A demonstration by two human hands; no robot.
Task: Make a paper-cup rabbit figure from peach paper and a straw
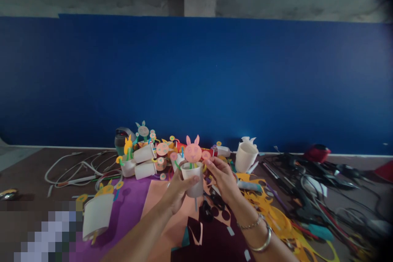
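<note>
My left hand is wrapped round a white paper cup, held upright above the paper sheets. A pink paper rabbit head stands up from the cup's mouth on green stems, and a stick pokes out below the base. Beside the rabbit's head, my right hand pinches a small pink paper disc on the cup's right side. A matching disc sticks out at the left. A bracelet and a bangle circle my right wrist.
Similar cup puppets lie at the back left, with another cup puppet at front left. A cup stack stands back right. Scissors, yellow paper scraps, a glue gun and cables surround the paper. A blue wall rises behind.
</note>
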